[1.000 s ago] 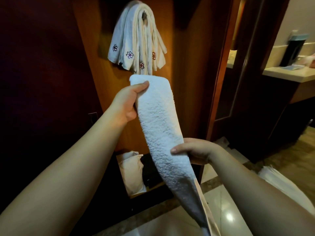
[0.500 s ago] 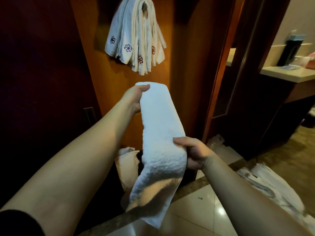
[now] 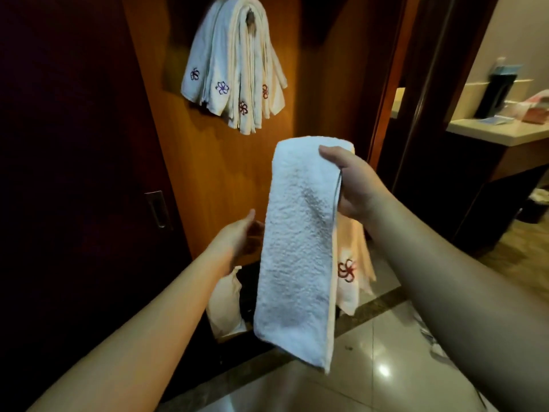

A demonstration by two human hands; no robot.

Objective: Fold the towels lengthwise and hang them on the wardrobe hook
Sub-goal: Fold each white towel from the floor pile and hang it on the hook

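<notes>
A white towel [image 3: 300, 242], folded into a long strip, hangs doubled over my right hand [image 3: 353, 185], which grips it at the top fold with the thumb on the front. A red flower embroidery shows on the rear half at the lower right. My left hand [image 3: 240, 236] is beside the strip's left edge, fingers straight, and holds nothing; whether it touches the towel I cannot tell. Above, several folded white towels [image 3: 237, 72] with flower embroidery hang from the wardrobe hook [image 3: 251, 20], which is mostly hidden by them.
The wooden wardrobe panel [image 3: 225, 179] stands straight ahead, with a dark door and handle [image 3: 157, 208] to the left. A white bag [image 3: 222, 301] sits low in the wardrobe. A counter [image 3: 499, 129] with items is at the right. Glossy tiled floor [image 3: 377, 370] lies below.
My right hand has moved up to the top fold and taken the towel. My left hand has let go and dropped beside the strip. The towel now hangs doubled.
</notes>
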